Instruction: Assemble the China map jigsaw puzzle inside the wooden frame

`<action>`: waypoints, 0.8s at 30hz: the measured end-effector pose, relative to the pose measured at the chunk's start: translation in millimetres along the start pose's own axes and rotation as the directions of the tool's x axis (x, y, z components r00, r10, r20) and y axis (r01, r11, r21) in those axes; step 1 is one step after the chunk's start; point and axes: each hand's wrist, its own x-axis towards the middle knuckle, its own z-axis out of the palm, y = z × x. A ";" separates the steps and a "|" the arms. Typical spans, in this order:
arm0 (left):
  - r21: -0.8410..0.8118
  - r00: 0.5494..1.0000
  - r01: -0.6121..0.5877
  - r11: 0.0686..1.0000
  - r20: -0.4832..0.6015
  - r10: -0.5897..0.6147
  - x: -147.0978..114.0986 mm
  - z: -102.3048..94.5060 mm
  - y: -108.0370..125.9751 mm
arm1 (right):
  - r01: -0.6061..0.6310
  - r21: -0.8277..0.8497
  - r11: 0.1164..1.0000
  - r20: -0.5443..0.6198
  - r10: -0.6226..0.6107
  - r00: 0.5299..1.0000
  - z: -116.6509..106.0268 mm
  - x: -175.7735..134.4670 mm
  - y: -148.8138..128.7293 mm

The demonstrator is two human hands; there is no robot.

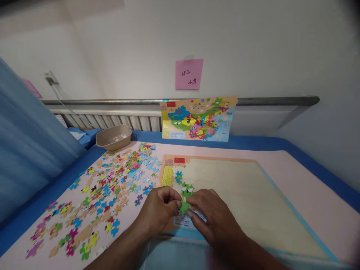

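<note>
Between my two hands is a green jigsaw piece (184, 207), low on the left side of the puzzle board (239, 195). My left hand (160, 210) is closed, its thumb and forefinger pinching the piece's left edge. From the right, my right hand (215, 215) has its thumb and forefinger closed round the same piece. Just above the fingertips lie joined green pieces with white sheep (187, 189). A blue and green piece (179, 177) sits higher up, beside the yellow printed strip (167, 175). My fingers partly cover the printed text block below.
Many loose jigsaw pieces (107, 195) spread over the pink tabletop at left. Behind them stands a beige basin (114, 138) with a few pieces inside. A colourful map picture (198, 120) leans on the wall rail (278, 101). A blue curtain (33, 142) hangs at left.
</note>
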 end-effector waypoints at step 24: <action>0.773 0.804 -0.539 0.333 0.355 0.477 -14.4 -28.3 -24.8 | -0.429 -0.217 0.877 0.158 0.466 0.871 -21.1 6.9 66.8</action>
